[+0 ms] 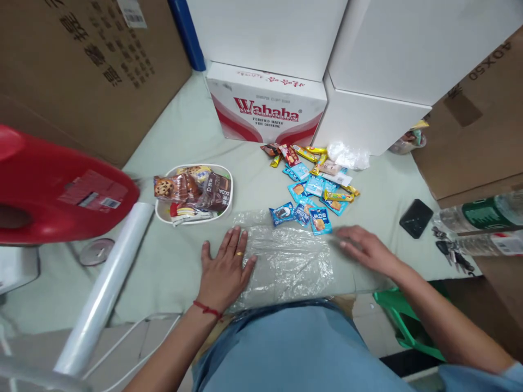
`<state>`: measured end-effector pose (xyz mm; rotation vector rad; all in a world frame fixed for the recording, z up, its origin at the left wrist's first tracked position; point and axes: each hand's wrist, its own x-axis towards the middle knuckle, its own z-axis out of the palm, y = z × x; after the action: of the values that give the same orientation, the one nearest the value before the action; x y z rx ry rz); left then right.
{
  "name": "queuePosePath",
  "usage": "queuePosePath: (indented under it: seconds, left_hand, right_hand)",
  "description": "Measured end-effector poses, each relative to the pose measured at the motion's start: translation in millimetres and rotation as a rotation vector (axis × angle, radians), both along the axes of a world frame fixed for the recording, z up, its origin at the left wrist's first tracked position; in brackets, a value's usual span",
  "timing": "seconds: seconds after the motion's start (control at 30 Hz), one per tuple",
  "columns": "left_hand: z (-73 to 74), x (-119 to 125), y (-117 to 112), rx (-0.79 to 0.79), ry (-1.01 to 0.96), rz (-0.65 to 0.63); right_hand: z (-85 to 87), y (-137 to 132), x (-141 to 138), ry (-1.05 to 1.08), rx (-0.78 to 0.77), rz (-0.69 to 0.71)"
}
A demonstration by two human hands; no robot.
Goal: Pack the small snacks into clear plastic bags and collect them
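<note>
A sheet of clear plastic (290, 261), wrinkled and see-through, lies flat at the table's front edge. My left hand (224, 267) rests palm down on its left side, fingers spread. Past its right edge is my right hand (365, 247), slightly blurred, fingers stretched toward the snacks and holding nothing I can see. Just beyond the plastic, a blue snack packet (321, 221) and a dark blue cookie packet (281, 214) lie in front of a loose pile with several yellow-wrapped bars (338, 196). Left of the pile, a white oval basket (194, 220) holds wrapped pastries (183, 188).
A Wahaha carton (267, 109) and white boxes (371, 114) stand along the back. At left are a red jug (61, 188) and a roll of plastic film (106, 288). A black phone (415, 219), keys (453, 253) and bottles (482, 212) lie at right.
</note>
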<state>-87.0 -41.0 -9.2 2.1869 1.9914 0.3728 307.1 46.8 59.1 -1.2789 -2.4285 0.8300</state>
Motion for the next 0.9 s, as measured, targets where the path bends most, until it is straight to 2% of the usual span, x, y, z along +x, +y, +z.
queuePosePath:
  seconds: [0.07,0.13,0.27,0.37,0.43,0.53,0.6,0.7,0.8,0.9]
  left_hand:
    - [-0.2,1,-1,0.009,0.011,-0.006]
    - [-0.6,1,-1,0.011,0.025,-0.012]
    - [-1.0,1,-1,0.005,0.04,-0.008]
    - [-0.8,0,-1,-0.006,0.042,-0.01]
    - [-0.4,0,-1,-0.009,0.037,-0.013]
    - [0.3,0,-1,-0.01,0.024,-0.01]
    - [0.7,-1,-1,-0.011,0.019,-0.011]
    - [0.9,-1,-1,-0.007,0.013,-0.019]
    - [0.8,-2,0,0.004,0.008,-0.017]
    - [0.5,-2,1,0.014,0.012,-0.023]
  right_hand:
    - [9.1,40,-19,0.001,0.036,-0.105]
    - [10.8,88,-50,-0.052,0.053,-0.128]
    - [-2.9,180,-129,-0.177,0.177,-0.298]
    - [-17.6,226,-176,-0.253,0.288,-0.41]
    - [-25.1,243,-191,-0.299,0.283,-0.415]
    - [-28.5,253,-191,-0.329,0.205,-0.4]
    - [-23.8,256,-183,-0.311,0.165,-0.456]
    - [-9.7,264,-182,-0.249,0.19,-0.532]
    - [0.4,269,-209,-0.235,0.256,-0.444]
    - [-2.7,268,-250,-0.285,0.293,-0.349]
